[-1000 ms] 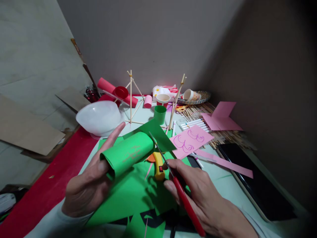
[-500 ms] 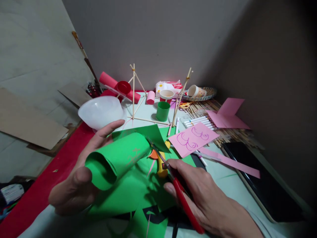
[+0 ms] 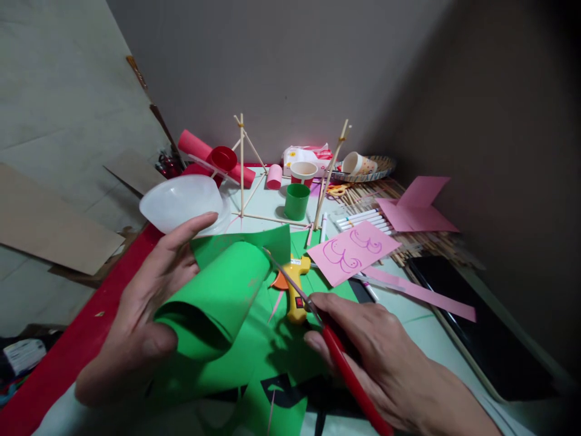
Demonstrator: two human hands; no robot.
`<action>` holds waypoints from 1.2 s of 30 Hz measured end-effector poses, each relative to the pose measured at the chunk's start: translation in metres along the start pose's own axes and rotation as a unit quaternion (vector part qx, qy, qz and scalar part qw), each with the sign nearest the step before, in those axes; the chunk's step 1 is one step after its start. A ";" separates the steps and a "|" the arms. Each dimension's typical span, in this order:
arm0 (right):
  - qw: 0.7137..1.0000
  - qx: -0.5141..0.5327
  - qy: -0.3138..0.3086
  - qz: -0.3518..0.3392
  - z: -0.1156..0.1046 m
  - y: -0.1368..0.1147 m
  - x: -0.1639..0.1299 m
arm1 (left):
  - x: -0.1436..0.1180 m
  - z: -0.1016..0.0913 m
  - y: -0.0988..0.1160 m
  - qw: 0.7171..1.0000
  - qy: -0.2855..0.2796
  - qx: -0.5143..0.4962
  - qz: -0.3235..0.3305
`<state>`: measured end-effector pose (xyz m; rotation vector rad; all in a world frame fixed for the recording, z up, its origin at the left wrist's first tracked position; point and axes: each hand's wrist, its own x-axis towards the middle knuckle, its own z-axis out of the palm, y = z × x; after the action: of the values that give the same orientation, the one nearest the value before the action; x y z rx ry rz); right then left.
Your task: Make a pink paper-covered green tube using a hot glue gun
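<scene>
Curling loosely above the table, the green paper roll [image 3: 218,297] sits in the left hand [image 3: 136,321], thumb and fingers wrapped around it. The right hand [image 3: 376,363] grips red-handled scissors [image 3: 336,357], blades touching the roll's far edge. A yellow glue gun [image 3: 295,290] lies just beyond, near a pink sheet [image 3: 351,251].

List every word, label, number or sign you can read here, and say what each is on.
No text reads clearly.
Pink paper sheet: purple hand-drawn curls, not legible letters.
White packet at the back: red and yellow print, too small to read.
Rolled green paper: faint marks, too blurred to read.
</scene>
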<state>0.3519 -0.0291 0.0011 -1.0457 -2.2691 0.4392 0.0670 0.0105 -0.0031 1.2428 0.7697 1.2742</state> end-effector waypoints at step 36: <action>0.984 0.032 -0.142 0.103 -0.017 -0.003 0.001 | -0.005 0.014 0.010 0.984 -0.112 0.119 -0.067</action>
<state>0.3606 -0.0293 0.0162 -1.2585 -2.3817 0.7867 0.0763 0.0008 0.0084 1.4709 0.8431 0.9333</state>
